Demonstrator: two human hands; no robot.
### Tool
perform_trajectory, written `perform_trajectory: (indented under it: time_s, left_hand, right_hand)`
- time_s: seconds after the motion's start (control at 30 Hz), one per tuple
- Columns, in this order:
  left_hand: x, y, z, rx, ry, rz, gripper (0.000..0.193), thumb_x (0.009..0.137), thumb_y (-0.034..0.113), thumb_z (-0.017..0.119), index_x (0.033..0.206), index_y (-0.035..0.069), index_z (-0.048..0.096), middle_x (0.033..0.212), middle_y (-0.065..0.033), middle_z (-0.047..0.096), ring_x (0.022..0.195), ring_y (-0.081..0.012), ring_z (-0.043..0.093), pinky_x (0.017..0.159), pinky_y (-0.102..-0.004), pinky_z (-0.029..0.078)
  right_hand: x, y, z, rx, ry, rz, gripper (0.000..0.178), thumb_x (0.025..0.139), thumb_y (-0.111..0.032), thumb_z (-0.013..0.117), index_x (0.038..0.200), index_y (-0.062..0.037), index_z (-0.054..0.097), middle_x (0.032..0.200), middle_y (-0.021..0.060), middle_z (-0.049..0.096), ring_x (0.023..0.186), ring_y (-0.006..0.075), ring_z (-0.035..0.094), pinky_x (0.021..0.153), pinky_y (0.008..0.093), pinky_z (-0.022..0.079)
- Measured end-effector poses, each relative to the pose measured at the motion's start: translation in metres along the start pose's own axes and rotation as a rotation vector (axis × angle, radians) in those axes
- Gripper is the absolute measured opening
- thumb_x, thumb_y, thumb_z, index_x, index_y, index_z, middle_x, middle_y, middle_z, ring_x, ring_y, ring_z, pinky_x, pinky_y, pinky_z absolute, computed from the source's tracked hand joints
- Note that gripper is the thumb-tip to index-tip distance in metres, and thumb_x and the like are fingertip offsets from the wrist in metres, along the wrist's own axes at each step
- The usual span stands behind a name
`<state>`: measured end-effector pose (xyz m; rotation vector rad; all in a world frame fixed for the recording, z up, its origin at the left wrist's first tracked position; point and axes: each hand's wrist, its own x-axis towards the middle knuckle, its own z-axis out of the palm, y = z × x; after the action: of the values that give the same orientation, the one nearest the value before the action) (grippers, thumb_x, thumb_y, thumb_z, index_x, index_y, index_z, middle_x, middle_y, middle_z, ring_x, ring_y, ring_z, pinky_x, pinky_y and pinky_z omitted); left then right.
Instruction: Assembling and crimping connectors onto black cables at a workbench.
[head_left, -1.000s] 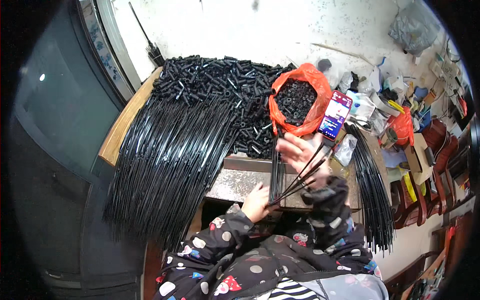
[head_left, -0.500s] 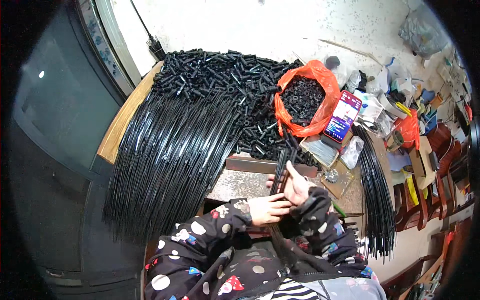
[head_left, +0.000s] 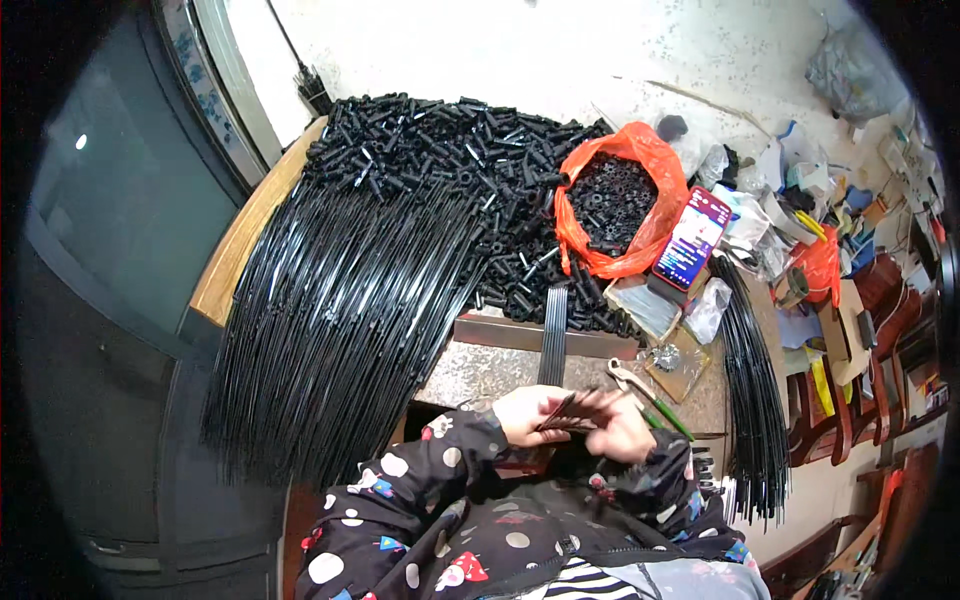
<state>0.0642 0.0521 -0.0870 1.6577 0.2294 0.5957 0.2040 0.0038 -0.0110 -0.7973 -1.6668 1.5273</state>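
Note:
My left hand (head_left: 525, 413) is closed on a bundle of thin black rods (head_left: 553, 335) in front of my chest. Their far ends lie side by side in a flat row, reaching over a low metal bar (head_left: 500, 332) at the table's front. Between my hands, the nearer ends of rods (head_left: 580, 408) fan out in a blur. At these ends is my right hand (head_left: 622, 432), its fingers smeared by motion, so its grip is unclear. Just right of it lies a green-handled tool (head_left: 665, 412), probably pliers.
A large stack of thin black rods (head_left: 340, 310) covers the left. Behind it are heaped black plastic tubes (head_left: 430, 150). An orange bag (head_left: 670, 165) holds small black parts, beside a lit phone (head_left: 692, 240). More rods (head_left: 755, 400) hang at the right edge.
The rods have come nearer to me and now lie in a flat row. My right hand has dropped toward my body, uncovering the green-handled tool.

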Motion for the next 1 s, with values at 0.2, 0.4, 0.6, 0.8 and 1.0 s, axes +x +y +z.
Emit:
perform_trajectory:
  time_s: [0.2, 0.4, 0.6, 0.8, 1.0]
  left_hand:
    - [0.0, -0.053, -0.011, 0.952, -0.366, 0.573, 0.031, 0.068, 0.022, 0.049, 0.094, 0.005, 0.044, 0.086, -0.0104, 0.049, 0.08, -0.0245, 0.048, 0.076, -0.0269, 0.036]
    - [0.004, -0.037, -0.024, 0.676, -0.34, 0.59, 0.033, 0.066, 0.015, 0.051, 0.098, 0.005, 0.045, 0.097, -0.0129, 0.047, 0.094, -0.0251, 0.042, 0.082, -0.0373, 0.031]
    - [0.001, -0.024, -0.025, 0.689, -0.202, 0.515, 0.035, 0.061, 0.009, 0.056, 0.094, 0.003, 0.047, 0.089, -0.0101, 0.051, 0.083, -0.024, 0.049, 0.073, -0.0274, 0.038]
    - [0.003, -0.015, -0.019, 0.498, -0.065, 0.166, 0.029, 0.064, 0.016, 0.054, 0.09, 0.006, 0.049, 0.087, -0.0107, 0.051, 0.084, -0.0261, 0.048, 0.072, -0.0308, 0.039]
    - [-0.004, 0.007, -0.016, 0.49, -0.059, 0.123, 0.03, 0.064, 0.023, 0.058, 0.089, 0.009, 0.05, 0.082, -0.0108, 0.052, 0.082, -0.0255, 0.048, 0.067, -0.0317, 0.039]
  right_hand:
    - [0.005, 0.008, 0.016, -0.453, 0.061, -0.353, 0.024, 0.065, -0.01, 0.059, 0.085, 0.0005, 0.053, 0.074, 0.005, 0.056, 0.067, 0.0088, 0.052, 0.061, 0.023, 0.042]
    - [0.002, 0.013, 0.028, -0.498, 0.042, -0.363, 0.026, 0.063, -0.013, 0.061, 0.087, -0.0039, 0.053, 0.08, 0.0069, 0.055, 0.07, 0.0107, 0.052, 0.064, 0.023, 0.041]
    - [-0.001, 0.02, 0.024, -0.563, 0.199, -0.269, 0.018, 0.067, -0.01, 0.056, 0.084, -0.0032, 0.055, 0.07, 0.0056, 0.057, 0.061, 0.0079, 0.051, 0.058, 0.0211, 0.042]
    - [-0.007, 0.019, 0.02, -0.41, 0.457, -0.095, 0.02, 0.07, -0.008, 0.053, 0.09, -0.0068, 0.053, 0.073, 0.0099, 0.056, 0.062, 0.0107, 0.054, 0.056, 0.0221, 0.042]
    - [0.003, -0.043, 0.003, -0.177, 0.052, -0.077, 0.027, 0.07, -0.004, 0.05, 0.097, 0.0007, 0.047, 0.085, 0.0105, 0.054, 0.078, 0.0116, 0.051, 0.07, 0.0212, 0.038]
